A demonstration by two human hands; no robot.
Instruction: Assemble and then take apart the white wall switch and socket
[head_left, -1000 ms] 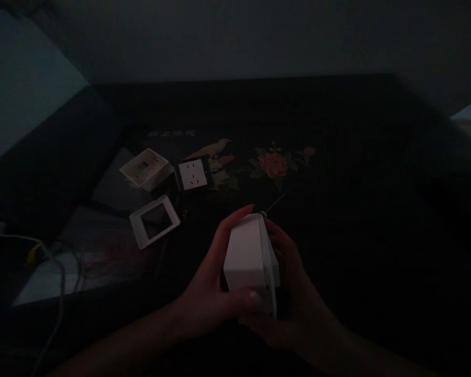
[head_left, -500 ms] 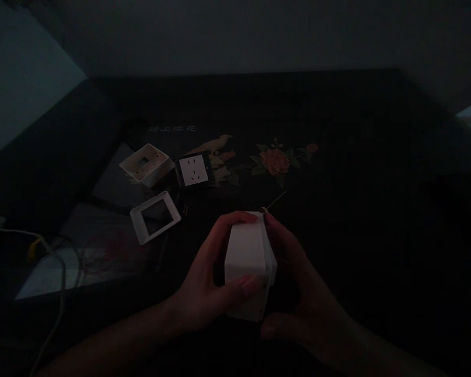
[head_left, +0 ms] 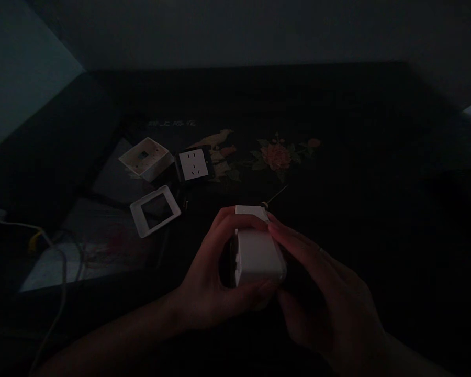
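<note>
At left, I see the hollow white box [head_left: 157,168], smooth-walled, with the rectangular frame [head_left: 138,221] on its near side and the flat slotted socket insert [head_left: 200,163] to its right: these three lie unjoined. Near centre, my left hand [head_left: 212,293] wraps around a plastic-looking white housing [head_left: 259,256] with rounded edges. My right hand [head_left: 333,298] is half curled against its right side; I can't tell whether it grips.

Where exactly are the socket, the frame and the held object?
Socket [head_left: 193,161]: head view, on its white face, among the slots.
Frame [head_left: 139,220]: head view, on its left rim, beside the opening.
Held object [head_left: 259,256]: head view, on its broad white side.
</note>
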